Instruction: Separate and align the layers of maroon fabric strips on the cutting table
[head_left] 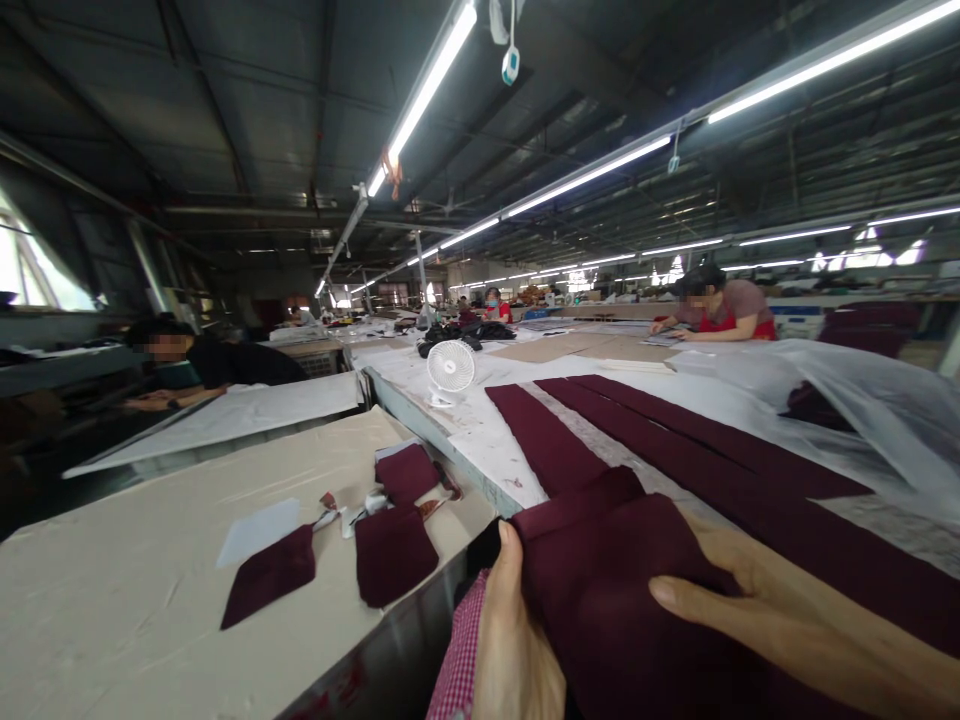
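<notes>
No words or numbers can be read. The round white plastic fan [451, 367], past the left hand [517, 630], has a tiny middle mark, too small to read.

A white fan [451, 367] stands near the left edge of the white-covered table [480, 440], a black heap [469, 337] just behind it. Rumpled clear plastic [870, 385] (something dark [817, 405] shows through) lies along the right side. Beyond it, a person [739, 303] in a red apron [763, 329] leans forward; lit tubes [437, 78] run overhead.

Textile wkshp (3+ fabric panels [397, 555], worktables [142, 590]).
</notes>
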